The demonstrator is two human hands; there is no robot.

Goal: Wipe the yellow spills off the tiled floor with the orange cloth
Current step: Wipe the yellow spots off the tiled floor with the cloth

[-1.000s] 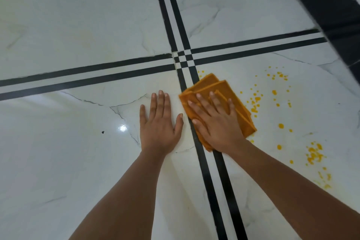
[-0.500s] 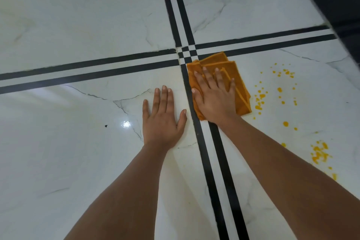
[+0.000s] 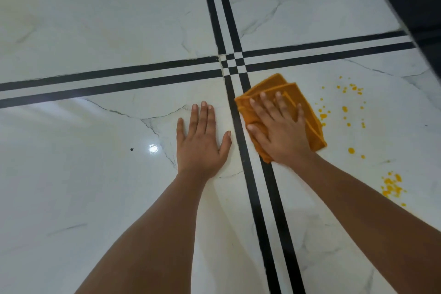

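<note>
wiping step in hand: right hand lies flat, fingers spread wide, pressing the folded orange cloth onto the tiled floor, not gripping it. cloth sits just right of the double black stripe, below the stripe crossing. left hand is flat and open on bare tile left of that stripe, holding nothing, judged a brace. yellow spills lie just beside the cloth's right edge and further right; none appears cleared on that side. next move calls for sliding the cloth rightward under steady pressure across the droplets, then toward the near patch. count: one cloth, two hands, roughly three spill clusters plus scattered drops; single drops too small to total
</note>
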